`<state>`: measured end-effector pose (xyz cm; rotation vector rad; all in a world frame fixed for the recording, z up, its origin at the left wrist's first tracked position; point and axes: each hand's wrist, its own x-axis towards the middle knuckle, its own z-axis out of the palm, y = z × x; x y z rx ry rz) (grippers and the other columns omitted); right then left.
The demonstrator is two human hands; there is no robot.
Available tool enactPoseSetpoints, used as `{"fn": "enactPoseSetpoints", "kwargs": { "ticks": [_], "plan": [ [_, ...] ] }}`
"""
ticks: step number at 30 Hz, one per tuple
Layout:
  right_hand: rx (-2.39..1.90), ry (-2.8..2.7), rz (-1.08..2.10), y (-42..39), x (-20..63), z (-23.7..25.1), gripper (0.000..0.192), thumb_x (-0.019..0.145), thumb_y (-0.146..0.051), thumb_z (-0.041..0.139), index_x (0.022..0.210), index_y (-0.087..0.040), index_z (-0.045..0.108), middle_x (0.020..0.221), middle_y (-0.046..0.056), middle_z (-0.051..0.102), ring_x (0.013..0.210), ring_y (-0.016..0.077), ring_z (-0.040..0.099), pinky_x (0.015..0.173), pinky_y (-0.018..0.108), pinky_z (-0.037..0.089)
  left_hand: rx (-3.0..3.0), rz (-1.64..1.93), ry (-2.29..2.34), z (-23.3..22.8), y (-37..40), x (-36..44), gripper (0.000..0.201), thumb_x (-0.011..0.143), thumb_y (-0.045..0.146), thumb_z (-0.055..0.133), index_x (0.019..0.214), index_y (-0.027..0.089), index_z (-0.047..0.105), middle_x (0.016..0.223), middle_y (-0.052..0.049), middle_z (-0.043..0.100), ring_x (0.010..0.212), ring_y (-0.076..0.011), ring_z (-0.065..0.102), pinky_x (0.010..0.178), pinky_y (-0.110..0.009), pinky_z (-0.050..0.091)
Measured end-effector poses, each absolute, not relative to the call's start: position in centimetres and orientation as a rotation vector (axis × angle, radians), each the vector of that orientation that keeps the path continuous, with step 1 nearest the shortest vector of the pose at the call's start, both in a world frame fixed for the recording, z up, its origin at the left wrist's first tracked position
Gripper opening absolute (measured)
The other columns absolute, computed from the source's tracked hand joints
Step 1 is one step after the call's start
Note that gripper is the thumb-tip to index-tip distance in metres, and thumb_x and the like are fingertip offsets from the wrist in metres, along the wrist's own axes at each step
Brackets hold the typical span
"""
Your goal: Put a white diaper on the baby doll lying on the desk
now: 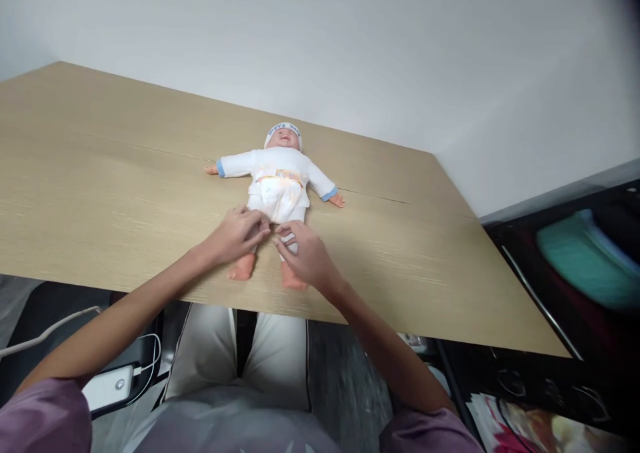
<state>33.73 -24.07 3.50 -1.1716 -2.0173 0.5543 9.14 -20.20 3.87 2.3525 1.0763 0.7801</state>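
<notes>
A baby doll [283, 163] lies on its back on the wooden table, its head toward the wall and its bare feet toward me. It wears a white cap with blue lettering, a white top with blue cuffs, and white legwear. Over its hips sits a white diaper [280, 198] with an orange band at the waist. My left hand [243, 231] is at the doll's leg on the left, fingers pinched together. Beside it, my right hand [304, 249] rests over the other leg, its fingers curled and drawn together. What either pinch holds is too small to make out.
The wooden table [125, 193] reaches back to a pale wall [300, 46]. At the lower left, a white power bank [107, 387] with a cable lies on a black seat. A teal item [585, 259] sits in dark shelving on the right.
</notes>
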Motion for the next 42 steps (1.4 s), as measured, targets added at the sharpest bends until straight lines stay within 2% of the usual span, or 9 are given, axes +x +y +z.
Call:
{"fn": "enactPoseSetpoints", "kwargs": {
  "ticks": [3, 7, 13, 17, 21, 25, 30, 36, 42],
  "plan": [
    [-1.338, -2.026, 0.412, -22.8, 34.6, 2.5, 0.005, 0.109, -0.028, 0.068, 0.111, -0.024, 0.070, 0.104, 0.007, 0.079, 0.094, 0.0256, 0.076, 0.090, 0.040, 0.060, 2.298, 0.855, 1.189, 2.6, -18.9, 8.9, 0.026, 0.110, 0.050, 0.067, 0.107, 0.024, 0.066, 0.106, -0.007, 0.080, 0.096, -0.0295, 0.065, 0.095, -0.044, 0.046],
    [-1.510, -2.004, 0.327, -20.7, 33.9, 2.6, 0.009, 0.109, -0.032, 0.072, 0.107, -0.023, 0.072, 0.093, 0.005, 0.077, 0.084, 0.0249, 0.072, 0.080, 0.036, 0.051, 2.283, 0.848, 1.325, 2.4, -16.8, 9.6, 0.042, 0.104, 0.064, 0.074, 0.103, 0.023, 0.064, 0.090, -0.005, 0.075, 0.081, -0.0270, 0.063, 0.086, -0.041, 0.045],
    [-1.573, -2.010, 0.203, -19.6, 32.4, 2.1, 0.018, 0.112, -0.036, 0.072, 0.099, -0.023, 0.073, 0.108, 0.008, 0.076, 0.089, 0.0249, 0.070, 0.078, 0.036, 0.046, 2.357, 0.809, 1.322, 2.4, -14.4, 10.0, 0.036, 0.104, 0.055, 0.076, 0.089, 0.024, 0.065, 0.078, -0.002, 0.069, 0.078, -0.0249, 0.062, 0.089, -0.041, 0.045],
    [-1.536, -2.000, 0.178, -19.1, 32.3, 1.8, 0.014, 0.114, -0.034, 0.068, 0.111, -0.022, 0.075, 0.123, 0.011, 0.075, 0.093, 0.0252, 0.070, 0.084, 0.037, 0.050, 2.385, 0.893, 1.163, 2.1, -13.4, 9.6, 0.034, 0.107, 0.054, 0.070, 0.092, 0.024, 0.067, 0.098, -0.007, 0.075, 0.097, -0.0280, 0.068, 0.096, -0.043, 0.050],
    [-1.467, -1.996, 0.167, -18.6, 32.4, 1.8, 0.015, 0.114, -0.035, 0.066, 0.112, -0.021, 0.072, 0.119, 0.011, 0.077, 0.095, 0.0266, 0.069, 0.089, 0.038, 0.051, 2.358, 1.008, 1.061, 2.1, -13.1, 9.6, 0.030, 0.108, 0.052, 0.067, 0.105, 0.022, 0.069, 0.132, -0.014, 0.072, 0.121, -0.0318, 0.067, 0.110, -0.047, 0.053],
    [-1.463, -1.980, 0.197, -18.3, 32.6, 1.5, 0.013, 0.111, -0.035, 0.068, 0.107, -0.024, 0.068, 0.102, 0.008, 0.077, 0.094, 0.0284, 0.069, 0.088, 0.038, 0.050, 2.318, 0.975, 1.079, 2.3, -13.3, 9.6, 0.028, 0.108, 0.051, 0.067, 0.103, 0.023, 0.067, 0.123, -0.012, 0.074, 0.119, -0.0321, 0.065, 0.111, -0.049, 0.052],
    [-1.533, -1.818, 0.382, -18.0, 32.9, 1.1, 0.022, 0.104, -0.044, 0.076, 0.112, -0.027, 0.064, 0.088, 0.001, 0.074, 0.077, 0.0250, 0.067, 0.077, 0.037, 0.047, 2.220, 0.922, 1.181, 2.5, -13.5, 9.6, 0.033, 0.103, 0.056, 0.072, 0.100, 0.024, 0.063, 0.097, -0.006, 0.065, 0.099, -0.0292, 0.060, 0.093, -0.044, 0.050],
    [-1.436, -1.558, 0.525, -18.1, 32.9, 1.4, 0.040, 0.098, -0.050, 0.080, 0.121, -0.028, 0.055, 0.105, 0.002, 0.081, 0.067, 0.0184, 0.064, 0.071, 0.036, 0.051, 1.852, 1.074, 1.123, 1.8, -13.4, 10.0, 0.045, 0.092, 0.051, 0.086, 0.107, 0.025, 0.052, 0.103, -0.001, 0.062, 0.091, -0.0201, 0.057, 0.084, -0.035, 0.048],
    [-1.462, -1.507, 0.467, -18.6, 33.4, 1.5, 0.040, 0.098, -0.051, 0.084, 0.117, -0.027, 0.059, 0.112, 0.007, 0.086, 0.090, 0.0259, 0.078, 0.084, 0.041, 0.056, 1.595, 1.136, 1.180, 1.2, -13.4, 10.2, 0.069, 0.078, 0.051, 0.097, 0.114, 0.028, 0.043, 0.117, -0.003, 0.068, 0.101, -0.0211, 0.067, 0.088, -0.035, 0.052]
  ]
}}
